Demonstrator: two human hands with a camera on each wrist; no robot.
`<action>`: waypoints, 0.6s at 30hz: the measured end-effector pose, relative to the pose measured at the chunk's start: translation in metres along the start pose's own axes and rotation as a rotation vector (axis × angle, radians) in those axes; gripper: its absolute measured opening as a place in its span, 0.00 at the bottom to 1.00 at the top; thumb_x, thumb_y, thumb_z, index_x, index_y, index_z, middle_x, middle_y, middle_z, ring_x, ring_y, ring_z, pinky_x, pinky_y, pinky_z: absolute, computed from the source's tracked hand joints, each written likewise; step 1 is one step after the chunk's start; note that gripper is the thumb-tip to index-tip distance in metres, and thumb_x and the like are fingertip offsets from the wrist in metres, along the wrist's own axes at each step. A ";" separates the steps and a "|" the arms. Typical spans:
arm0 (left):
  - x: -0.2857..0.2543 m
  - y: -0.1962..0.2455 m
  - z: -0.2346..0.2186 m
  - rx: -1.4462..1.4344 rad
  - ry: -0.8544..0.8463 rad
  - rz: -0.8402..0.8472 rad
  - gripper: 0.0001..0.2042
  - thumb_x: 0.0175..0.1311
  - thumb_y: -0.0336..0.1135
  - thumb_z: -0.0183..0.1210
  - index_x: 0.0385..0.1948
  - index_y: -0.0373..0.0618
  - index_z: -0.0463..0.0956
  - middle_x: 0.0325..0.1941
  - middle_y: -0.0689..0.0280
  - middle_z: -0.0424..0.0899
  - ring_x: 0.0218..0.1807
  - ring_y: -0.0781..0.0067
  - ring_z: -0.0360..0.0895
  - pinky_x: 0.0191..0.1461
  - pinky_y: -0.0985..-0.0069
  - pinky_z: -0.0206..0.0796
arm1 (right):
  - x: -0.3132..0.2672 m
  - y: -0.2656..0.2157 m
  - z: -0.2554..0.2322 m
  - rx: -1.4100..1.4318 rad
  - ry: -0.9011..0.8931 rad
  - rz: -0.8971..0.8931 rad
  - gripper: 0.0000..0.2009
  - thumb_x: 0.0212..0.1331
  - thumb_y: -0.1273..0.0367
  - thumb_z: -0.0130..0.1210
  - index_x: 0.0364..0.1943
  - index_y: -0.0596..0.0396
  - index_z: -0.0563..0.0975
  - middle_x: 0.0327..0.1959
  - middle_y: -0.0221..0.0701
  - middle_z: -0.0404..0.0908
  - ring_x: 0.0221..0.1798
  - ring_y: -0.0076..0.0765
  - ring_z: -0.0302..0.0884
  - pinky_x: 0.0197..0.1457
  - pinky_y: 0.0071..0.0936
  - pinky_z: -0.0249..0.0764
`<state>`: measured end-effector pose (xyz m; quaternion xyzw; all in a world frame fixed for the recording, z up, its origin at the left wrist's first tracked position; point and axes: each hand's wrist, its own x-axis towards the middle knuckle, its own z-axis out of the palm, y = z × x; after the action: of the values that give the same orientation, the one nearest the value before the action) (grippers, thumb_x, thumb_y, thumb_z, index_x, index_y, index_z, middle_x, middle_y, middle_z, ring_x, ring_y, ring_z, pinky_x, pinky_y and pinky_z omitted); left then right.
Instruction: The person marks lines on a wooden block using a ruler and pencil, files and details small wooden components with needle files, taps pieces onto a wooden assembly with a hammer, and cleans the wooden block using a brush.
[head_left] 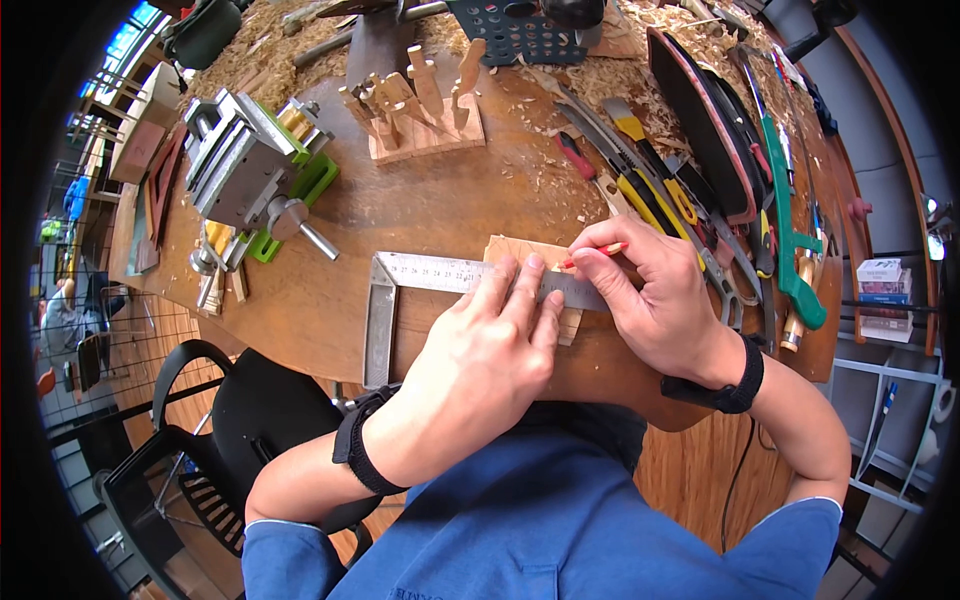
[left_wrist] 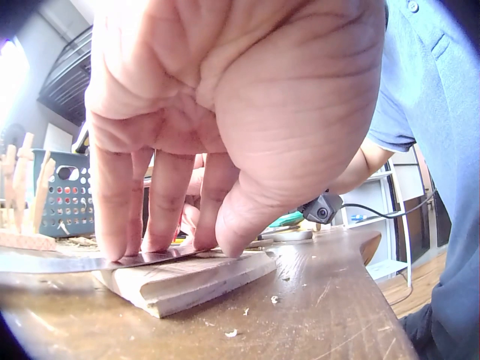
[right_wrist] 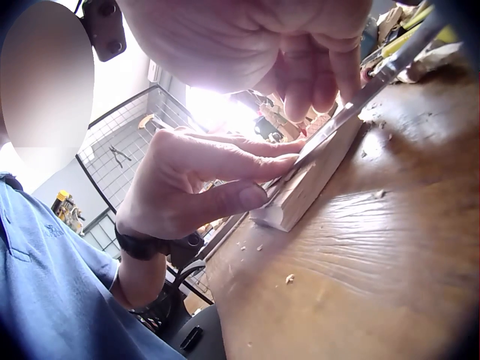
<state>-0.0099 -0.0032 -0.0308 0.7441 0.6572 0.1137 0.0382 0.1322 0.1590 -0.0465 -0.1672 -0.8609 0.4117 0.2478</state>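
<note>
A steel try square point(head_left: 425, 272) lies with its marked blade across a small wooden board point(head_left: 517, 248), its thick stock to the left. My left hand point(head_left: 495, 345) presses the blade down onto the board with extended fingertips, which the left wrist view shows standing on the metal point(left_wrist: 71, 263). In my right hand point(head_left: 660, 290) a red pencil point(head_left: 612, 249) is pinched between thumb and fingers, its tip over the board beside the blade's far edge. From the right wrist view, the right hand point(right_wrist: 255, 45) hides the pencil, while the board's side point(right_wrist: 319, 184) shows.
A grey and green vise point(head_left: 245, 165) stands at left, near a block holding carved wooden pieces point(head_left: 428, 145). Saws, a utility knife point(head_left: 645, 200) and a black case point(head_left: 705, 130) crowd the right. A blue basket point(head_left: 520, 35) and wood shavings lie at the back.
</note>
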 end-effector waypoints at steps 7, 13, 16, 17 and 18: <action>0.001 0.000 -0.001 -0.001 -0.006 0.005 0.27 0.52 0.28 0.60 0.58 0.34 0.80 0.67 0.40 0.77 0.65 0.41 0.77 0.63 0.57 0.78 | -0.001 0.002 0.000 0.017 0.005 -0.010 0.03 0.65 0.75 0.63 0.37 0.60 0.80 0.30 0.41 0.82 0.34 0.49 0.81 0.37 0.39 0.74; 0.000 0.000 -0.001 -0.002 -0.011 0.000 0.27 0.52 0.28 0.60 0.59 0.34 0.80 0.66 0.40 0.77 0.65 0.41 0.77 0.64 0.57 0.78 | -0.002 0.001 0.001 0.006 0.005 -0.008 0.04 0.65 0.75 0.64 0.37 0.60 0.80 0.30 0.41 0.82 0.34 0.49 0.80 0.37 0.40 0.74; 0.000 0.000 -0.001 0.001 -0.009 0.003 0.27 0.52 0.28 0.60 0.58 0.34 0.80 0.66 0.40 0.77 0.65 0.41 0.77 0.64 0.57 0.77 | -0.002 0.001 0.000 -0.001 -0.003 -0.006 0.04 0.65 0.74 0.64 0.37 0.60 0.80 0.30 0.41 0.82 0.33 0.49 0.81 0.37 0.40 0.74; 0.000 0.000 -0.001 -0.002 -0.010 0.000 0.27 0.52 0.28 0.60 0.58 0.34 0.80 0.66 0.40 0.77 0.65 0.40 0.77 0.64 0.57 0.77 | -0.002 0.000 0.000 -0.007 -0.007 -0.005 0.04 0.65 0.74 0.64 0.37 0.60 0.80 0.30 0.41 0.82 0.33 0.49 0.81 0.37 0.39 0.74; 0.000 0.000 -0.001 -0.006 -0.010 -0.004 0.27 0.52 0.28 0.60 0.58 0.34 0.80 0.67 0.40 0.77 0.65 0.40 0.77 0.65 0.57 0.77 | -0.002 0.001 0.001 -0.007 -0.008 -0.004 0.04 0.65 0.74 0.64 0.37 0.60 0.80 0.30 0.41 0.82 0.33 0.49 0.81 0.37 0.39 0.74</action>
<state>-0.0096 -0.0031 -0.0298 0.7434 0.6580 0.1118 0.0441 0.1334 0.1580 -0.0479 -0.1645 -0.8637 0.4089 0.2446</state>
